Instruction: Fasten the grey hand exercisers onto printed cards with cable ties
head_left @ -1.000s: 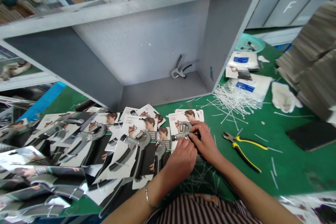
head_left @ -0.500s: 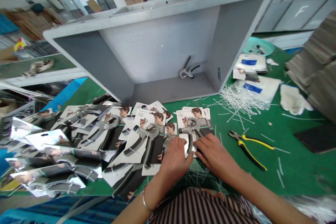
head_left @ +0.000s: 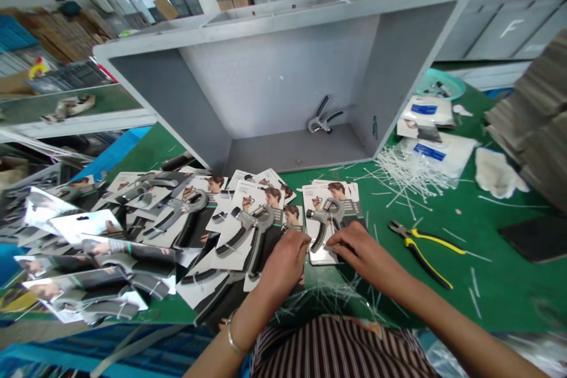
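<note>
In front of me a hand grip strengthener (head_left: 319, 228) with grey arms and black pads lies on a printed card (head_left: 316, 255). My right hand (head_left: 361, 251) has its fingers and thumb closed over the strengthener's right handle, hiding its lower end. Just left of that card, my left hand (head_left: 286, 257) is curled with its fingers together; whatever it may pinch is hidden. Another carded hand grip strengthener (head_left: 254, 233) lies left of my left hand, partly covered by my forearm. Thin clear ties (head_left: 332, 298) are scattered below my hands.
Carded strengtheners (head_left: 110, 271) pile up at left. A grey bin (head_left: 283, 23) lies on its side behind, with one bare strengthener (head_left: 323, 118) inside. To the right are white cable ties (head_left: 411, 174), yellow-black cutting pliers (head_left: 416, 242), a white glove (head_left: 498, 174) and a dark flat object (head_left: 535, 238).
My left hand has moved left, off the card's lower edge, leaving more of the card visible. My right hand stays at the strengthener's right handle. The whole view has shifted slightly.
</note>
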`<state>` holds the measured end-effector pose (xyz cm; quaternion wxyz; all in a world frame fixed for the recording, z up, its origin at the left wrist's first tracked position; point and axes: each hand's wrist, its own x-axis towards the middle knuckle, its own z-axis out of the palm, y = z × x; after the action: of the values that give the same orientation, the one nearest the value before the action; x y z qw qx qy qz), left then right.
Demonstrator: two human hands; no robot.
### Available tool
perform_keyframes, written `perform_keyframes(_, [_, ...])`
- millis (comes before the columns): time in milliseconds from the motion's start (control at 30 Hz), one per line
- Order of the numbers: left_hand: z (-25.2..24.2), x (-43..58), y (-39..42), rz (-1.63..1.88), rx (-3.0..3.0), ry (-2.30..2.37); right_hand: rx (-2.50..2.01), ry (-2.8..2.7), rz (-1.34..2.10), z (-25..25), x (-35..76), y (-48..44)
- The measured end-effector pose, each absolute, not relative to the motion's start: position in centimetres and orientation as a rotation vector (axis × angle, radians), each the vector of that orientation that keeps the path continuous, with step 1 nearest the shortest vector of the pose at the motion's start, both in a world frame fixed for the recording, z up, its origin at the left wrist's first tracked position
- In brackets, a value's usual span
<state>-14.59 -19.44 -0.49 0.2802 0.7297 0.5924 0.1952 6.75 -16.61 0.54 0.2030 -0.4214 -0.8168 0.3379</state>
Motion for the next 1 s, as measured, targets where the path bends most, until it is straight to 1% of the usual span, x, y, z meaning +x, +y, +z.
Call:
perform_keyframes(133, [-0.9,-14.0,-18.7,0.766,1.979,1.452,-1.083,-2.242,0.845,-0.5,6.5,-16.2])
perform_keyframes(267, [-1.3,-13.4,-18.1,0.871,1.928,1.364,-1.131,-2.179,0.798,-1.4,6.1,-16.2])
perform_keyframes(400, [-1.8,-13.4,-18.1,0.898,1.789,1.401,-1.282,-2.128,0.792,-1.4,6.2,-16.4])
perform_keyframes(667, [-2.1,-13.5,-18.2,0.935,1.71,1.356,-1.206,-2.452,0.531,-0.2,6.4,-16.4])
perform_keyframes(867, [-2.1,-13.4,-18.3,0.918,1.729,1.355,-1.176,-2.469,0.5,-0.2,6.2,-16.3])
perform_keyframes(1000, [-2.2,-13.4,-18.3,0.898,1.812,1.334,-1.142,-2.433,0.564,-0.3,6.1,-16.2])
